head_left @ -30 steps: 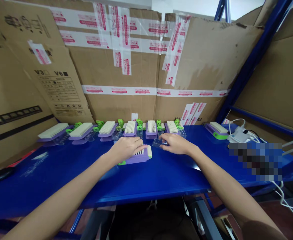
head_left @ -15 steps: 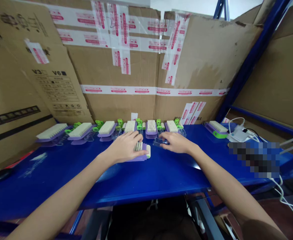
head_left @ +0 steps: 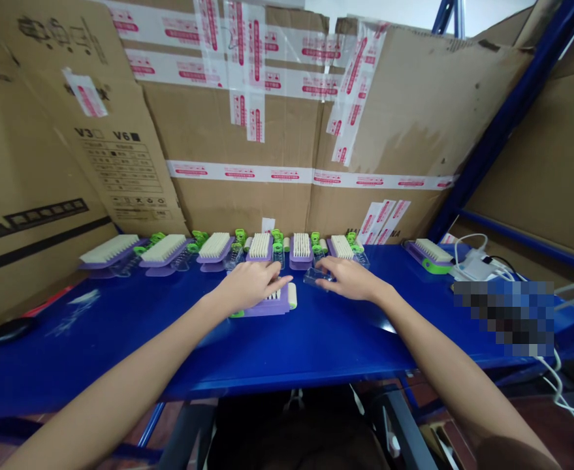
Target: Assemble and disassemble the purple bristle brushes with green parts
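A purple brush with pale bristles and a white-and-green end (head_left: 281, 303) lies crosswise on the blue table. Over its left part is my left hand (head_left: 250, 285), thumb apart from the fingers, covering some of the bristles; nothing is gripped in it. To the right, my right hand (head_left: 343, 277) has its thumb and fingers at a small clear plastic piece (head_left: 316, 277), holding it low at the table. Behind both hands stands a row of several similar purple brushes (head_left: 301, 248) with green parts and clear pieces beside them.
Another purple-and-green brush (head_left: 430, 253) lies at the right, near a white charger with cables (head_left: 477, 266). Cardboard sheets (head_left: 238, 202) rise behind the blue table (head_left: 287, 356). A black oval object (head_left: 11, 331) sits at the left edge, and a blue post slants up at the right.
My left hand has shifted slightly left and its thumb has lifted off the brush, uncovering more of it. My right hand stays at the clear piece. The view has shifted a little.
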Available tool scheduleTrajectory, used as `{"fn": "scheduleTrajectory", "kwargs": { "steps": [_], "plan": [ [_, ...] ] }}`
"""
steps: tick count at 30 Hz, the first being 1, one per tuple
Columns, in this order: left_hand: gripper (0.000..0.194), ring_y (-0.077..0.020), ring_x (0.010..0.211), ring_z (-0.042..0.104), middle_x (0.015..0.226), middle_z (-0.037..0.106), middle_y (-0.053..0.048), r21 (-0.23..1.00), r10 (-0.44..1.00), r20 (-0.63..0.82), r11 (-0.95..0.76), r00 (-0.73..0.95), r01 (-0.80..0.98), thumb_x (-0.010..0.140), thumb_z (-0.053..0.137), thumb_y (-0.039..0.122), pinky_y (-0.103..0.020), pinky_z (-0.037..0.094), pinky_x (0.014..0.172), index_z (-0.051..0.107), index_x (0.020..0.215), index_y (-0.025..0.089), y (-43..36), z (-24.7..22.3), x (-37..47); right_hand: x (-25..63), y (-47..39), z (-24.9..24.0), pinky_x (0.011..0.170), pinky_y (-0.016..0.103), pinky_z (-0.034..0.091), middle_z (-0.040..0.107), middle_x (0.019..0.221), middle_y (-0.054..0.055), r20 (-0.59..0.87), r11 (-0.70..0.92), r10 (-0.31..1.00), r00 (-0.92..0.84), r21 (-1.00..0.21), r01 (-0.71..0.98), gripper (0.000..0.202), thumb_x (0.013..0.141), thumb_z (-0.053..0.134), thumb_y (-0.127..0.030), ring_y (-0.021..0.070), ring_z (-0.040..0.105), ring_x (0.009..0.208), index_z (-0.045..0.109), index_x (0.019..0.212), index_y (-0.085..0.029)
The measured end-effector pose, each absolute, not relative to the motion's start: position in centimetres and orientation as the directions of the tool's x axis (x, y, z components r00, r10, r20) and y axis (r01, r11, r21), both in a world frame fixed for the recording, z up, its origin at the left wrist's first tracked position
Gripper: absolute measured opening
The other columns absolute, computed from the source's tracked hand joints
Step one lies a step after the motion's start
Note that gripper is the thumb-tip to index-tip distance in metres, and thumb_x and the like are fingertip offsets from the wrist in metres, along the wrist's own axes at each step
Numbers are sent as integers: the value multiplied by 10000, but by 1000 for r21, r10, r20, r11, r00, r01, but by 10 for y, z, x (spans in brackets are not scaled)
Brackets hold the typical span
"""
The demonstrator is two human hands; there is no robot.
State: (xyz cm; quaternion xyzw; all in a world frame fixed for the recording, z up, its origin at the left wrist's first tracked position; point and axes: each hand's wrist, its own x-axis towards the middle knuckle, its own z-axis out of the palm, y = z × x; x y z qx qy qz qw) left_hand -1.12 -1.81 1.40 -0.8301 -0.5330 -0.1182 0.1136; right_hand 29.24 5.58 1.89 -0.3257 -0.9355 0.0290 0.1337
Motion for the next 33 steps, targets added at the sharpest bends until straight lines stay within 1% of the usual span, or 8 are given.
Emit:
{"fn": "scheduleTrajectory", "kwargs": {
  "steps": [4,11,15,18,21,24,29,33],
  "plan": [
    [561,-256,724,729,845,756,-121,-89,851,339,-395,401,914,1198,365,540,-354,491,693,748,992,186,-15,11,-12,292,56,18,897,384,532,794,1214,126,232,794,607,-760,-139,592,268,1119,692,-386,273,748,1040,689,1294,-184],
    [630,-268,717,735,871,772,-164,-170,855,287,-398,431,902,1208,273,453,-384,536,677,808,1114,135,-9,9,-14,290,55,17,893,379,526,779,1226,130,219,802,597,-771,-139,581,249,1130,669,-378,266,740,1018,681,1281,-179],
    [599,-260,717,718,890,768,-162,-143,831,333,-422,445,895,1202,281,408,-375,523,645,819,1174,145,-8,5,-19,291,55,18,874,375,518,779,1211,129,222,805,593,-774,-149,574,230,1127,668,-367,262,734,999,686,1268,-186],
    [568,-258,780,717,922,767,-148,-102,789,424,-447,446,889,1201,281,372,-371,534,666,816,1179,180,-11,8,-22,291,55,18,861,382,519,787,1180,124,236,803,596,-767,-156,576,233,1111,685,-362,272,734,994,695,1271,-193],
    [585,-268,867,724,929,753,-121,-36,769,515,-421,378,906,1214,296,492,-409,582,788,757,1011,195,-15,15,-21,292,54,19,876,396,531,790,1206,134,247,795,606,-757,-158,585,268,1101,710,-377,290,746,1032,692,1297,-195],
    [528,-315,1071,723,1127,749,-127,-40,756,469,-499,457,866,1191,357,596,-496,585,986,696,1080,207,-18,20,-20,291,53,20,902,403,542,789,1226,136,246,791,611,-753,-157,591,328,1103,725,-438,304,754,1082,677,1322,-198],
    [586,-377,1080,749,1159,742,-153,-49,863,272,-429,426,902,1110,462,749,-494,604,882,665,1171,203,-19,17,-16,291,54,18,891,402,541,785,1227,139,214,789,615,-759,-139,599,368,1082,761,-432,313,756,1088,666,1341,-188],
    [631,-425,1085,770,1173,751,-210,-79,890,248,-374,382,924,1110,445,752,-493,601,848,684,1170,171,-20,15,-13,294,57,18,877,401,533,789,1210,130,203,787,617,-760,-133,603,315,1067,761,-365,310,748,1074,684,1320,-194]
  ]
}}
